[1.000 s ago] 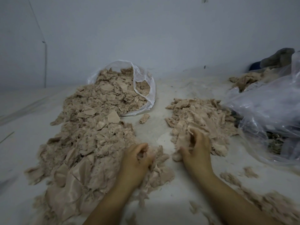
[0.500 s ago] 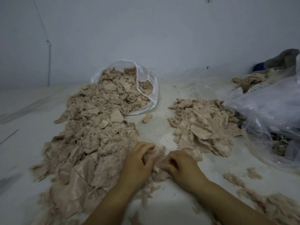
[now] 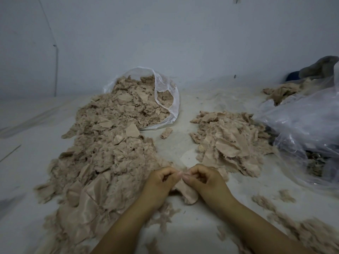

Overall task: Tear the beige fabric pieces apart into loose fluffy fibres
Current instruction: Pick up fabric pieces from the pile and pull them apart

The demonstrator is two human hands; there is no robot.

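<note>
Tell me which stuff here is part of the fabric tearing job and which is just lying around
In the job:
left hand
right hand
beige piece pinched between them
large pile
smaller pile
open bag of fabric

Lying about:
crumpled plastic bag
grey cloth

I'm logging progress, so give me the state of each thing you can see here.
Left hand: pinching the fabric piece.
Right hand: pinching the same piece.
Fabric piece: held, untorn.
Clear bag: open, on its side, fabric spilling out.
Crumpled bag: lying right.
</note>
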